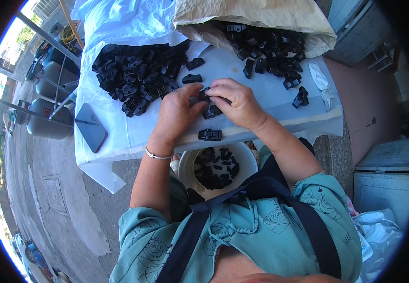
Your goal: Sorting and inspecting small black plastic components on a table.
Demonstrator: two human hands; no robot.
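Observation:
My left hand [177,109] and my right hand [234,100] meet over the covered table, closed on a small black plastic part [204,94] between their fingertips. Fingers hide much of it. Just below the fingers lies another black plastic piece [211,112], and a further one [209,135] rests near the table's front edge. Two loose black pieces [192,79] lie beyond my left hand. A big heap of such pieces [141,70] spreads to the left of my hands. More black parts [261,52] spill from a tan paper sack at the far right.
The tan sack [256,14] and a white plastic bag [124,21] stand at the table's back. A dark phone-like slab [90,127] lies at the left edge, a white glove [321,85] at the right. Below the front edge, a white bucket [248,165] holds black scraps. Grey tanks [49,120] stand left.

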